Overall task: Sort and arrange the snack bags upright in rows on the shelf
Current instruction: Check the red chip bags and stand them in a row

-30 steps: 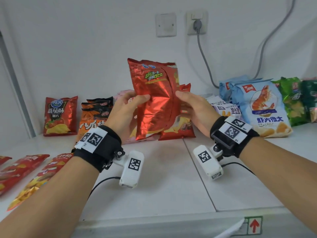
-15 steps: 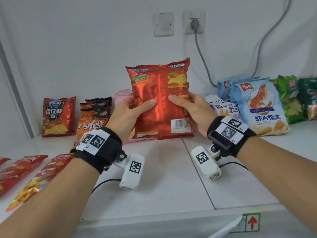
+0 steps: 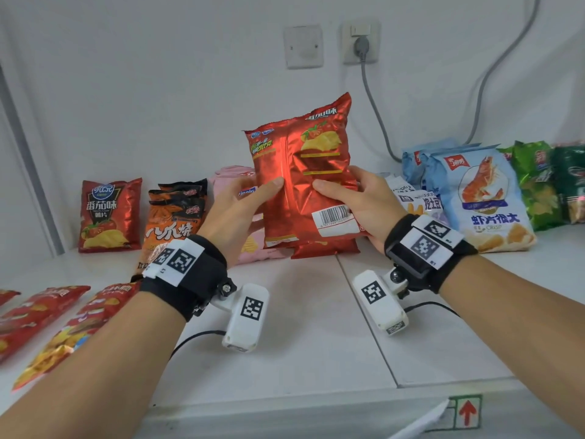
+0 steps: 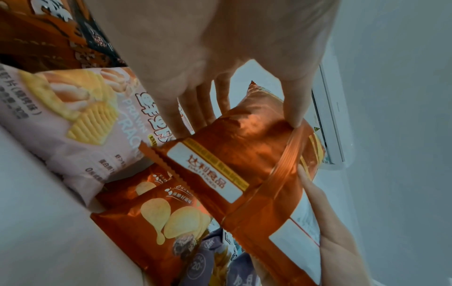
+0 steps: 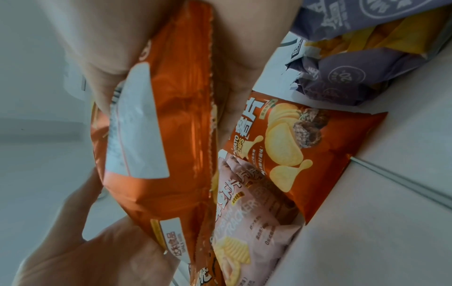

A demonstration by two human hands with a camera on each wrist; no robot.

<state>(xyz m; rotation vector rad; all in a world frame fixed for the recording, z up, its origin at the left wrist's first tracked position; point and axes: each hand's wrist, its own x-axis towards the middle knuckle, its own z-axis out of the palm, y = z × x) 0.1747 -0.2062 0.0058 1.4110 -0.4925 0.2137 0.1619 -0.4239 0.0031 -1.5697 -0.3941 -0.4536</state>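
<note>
A shiny red chip bag [image 3: 300,182] is held upright above the white shelf [image 3: 300,327], its back with seam and barcode facing me. My left hand [image 3: 240,210] grips its left edge, thumb on the back and fingers behind. My right hand [image 3: 354,204] grips the right edge the same way. In the left wrist view the bag [image 4: 247,154] sits between thumb and fingers; in the right wrist view the bag [image 5: 161,135] fills the middle. Behind it lean a second red chip bag [image 3: 323,248] and a pink prawn cracker bag [image 3: 231,182].
A red tomato chip bag [image 3: 109,213] and orange-black bags [image 3: 174,217] stand at the back left. Red bags [image 3: 41,312] lie flat at the left. Purple-white bags [image 3: 418,201], a blue prawn bag [image 3: 484,198] and green bags [image 3: 538,182] stand right. A cable [image 3: 376,115] hangs from the wall socket.
Both hands have turned the red bag from edge-on to its flat back facing me, and it now tilts slightly to the right. The grip on both edges persists.
</note>
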